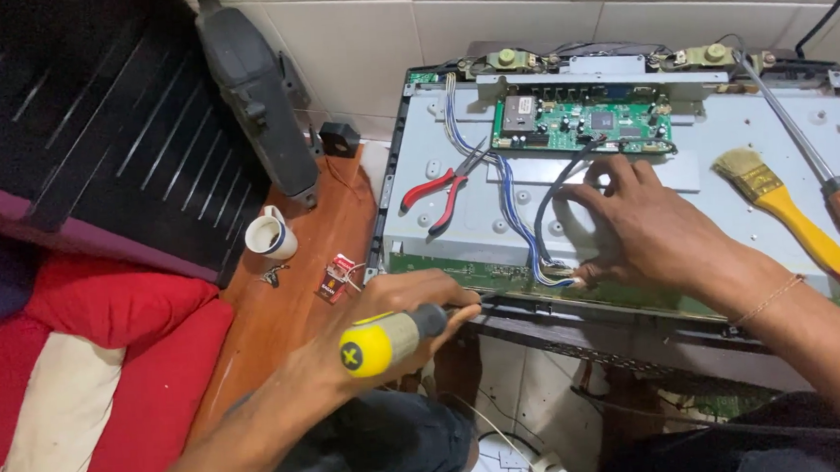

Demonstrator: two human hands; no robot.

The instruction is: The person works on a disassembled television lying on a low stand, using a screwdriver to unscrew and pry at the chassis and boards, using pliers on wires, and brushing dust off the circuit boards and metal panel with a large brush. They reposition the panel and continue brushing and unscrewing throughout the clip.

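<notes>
A yellow and grey screwdriver handle (pixel 387 338) is seen, red-handled pliers (pixel 434 192), a green circuit board (pixel 580 125), a yellow-handled paintbrush (pixel 784 205), blue and white wires (pixel 513 204), and a red and cream cushion (pixel 79 383).

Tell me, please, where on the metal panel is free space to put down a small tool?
Bare patches on the metal panel: between the green circuit board and the yellow brush, and left of the red pliers. It is crowded around the right hand and the wire bundle; the left hand holds a screwdriver.

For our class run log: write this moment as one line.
left hand: grips yellow-handled screwdriver | right hand: on wire connector | panel: open, green circuit board exposed
</notes>
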